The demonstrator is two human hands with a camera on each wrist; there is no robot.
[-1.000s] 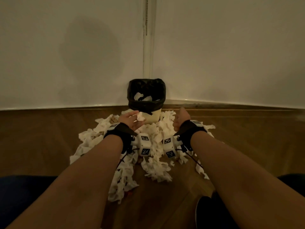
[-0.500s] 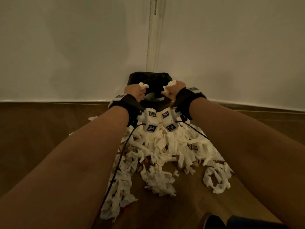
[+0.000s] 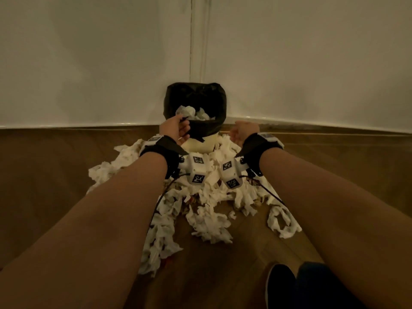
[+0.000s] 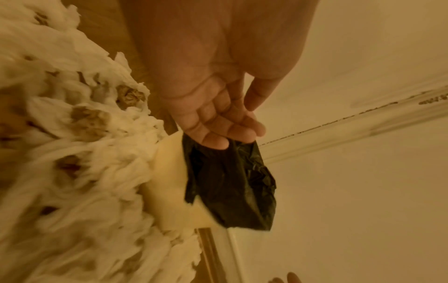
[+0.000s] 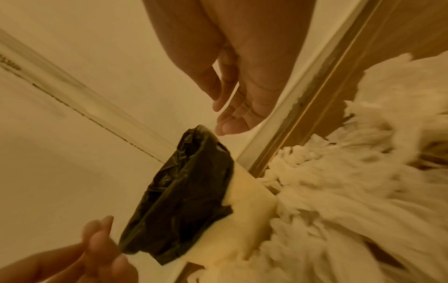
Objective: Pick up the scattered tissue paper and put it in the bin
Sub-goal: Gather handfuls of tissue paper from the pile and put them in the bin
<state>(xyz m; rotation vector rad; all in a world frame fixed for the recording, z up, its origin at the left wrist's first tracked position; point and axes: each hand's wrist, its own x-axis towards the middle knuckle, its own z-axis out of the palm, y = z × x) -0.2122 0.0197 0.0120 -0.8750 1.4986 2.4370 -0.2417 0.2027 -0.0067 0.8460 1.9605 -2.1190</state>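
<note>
Since half a second ago your hands have dropped from above the bin [image 3: 196, 121], their wads gone. Left hand [image 3: 175, 130] and right hand [image 3: 243, 132] hang loosely curled, empty. Step: between loads. Next, reach down into the scattered tissue paper [image 3: 207, 221] before you.

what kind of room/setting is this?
Probably a bare indoor room corner: two plain white walls meet over a wooden floor, with a small bin lined in black plastic and tissue paper strewn before it.
</note>
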